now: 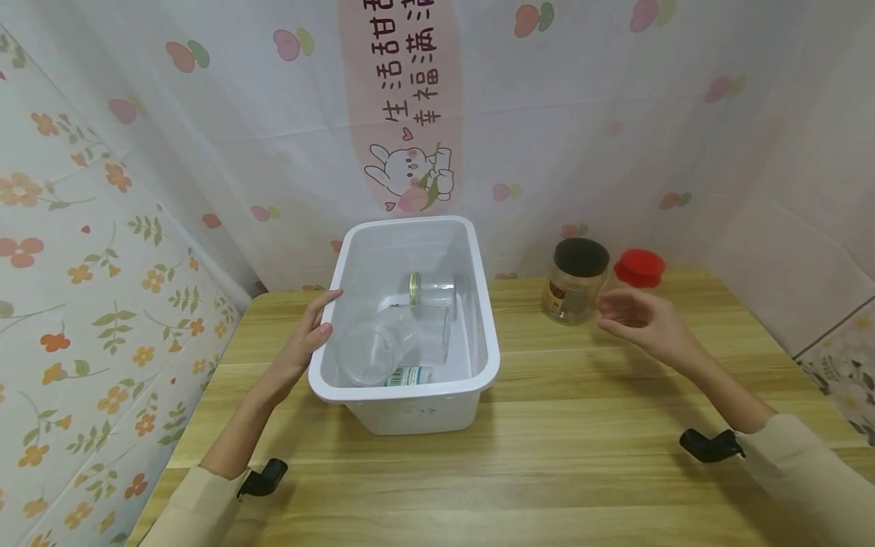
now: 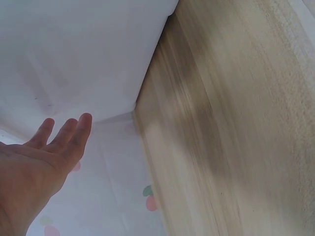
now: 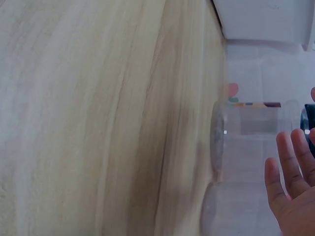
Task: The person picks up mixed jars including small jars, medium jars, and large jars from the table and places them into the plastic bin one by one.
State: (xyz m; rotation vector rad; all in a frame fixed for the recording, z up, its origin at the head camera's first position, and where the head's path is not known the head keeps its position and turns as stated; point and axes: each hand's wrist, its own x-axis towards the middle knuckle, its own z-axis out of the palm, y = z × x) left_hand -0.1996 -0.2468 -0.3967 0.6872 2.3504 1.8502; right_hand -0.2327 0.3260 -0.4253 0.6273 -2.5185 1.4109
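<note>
My left hand is at the left rim of a white plastic tub, its fingers extended and the tips at the rim. In the left wrist view the left hand shows loosely spread fingers beside the tub's wall. On the right, my right hand hovers next to a clear jar with a black lid, holding nothing. Behind that hand stands a clear jar with a red lid, mostly hidden. The right wrist view shows spread fingers in front of the clear jar.
Inside the tub lie several clear containers, among them a jar with a gold lid and a wide clear jar. A wooden table carries everything. A patterned curtain hangs behind, and floral cloth is at left.
</note>
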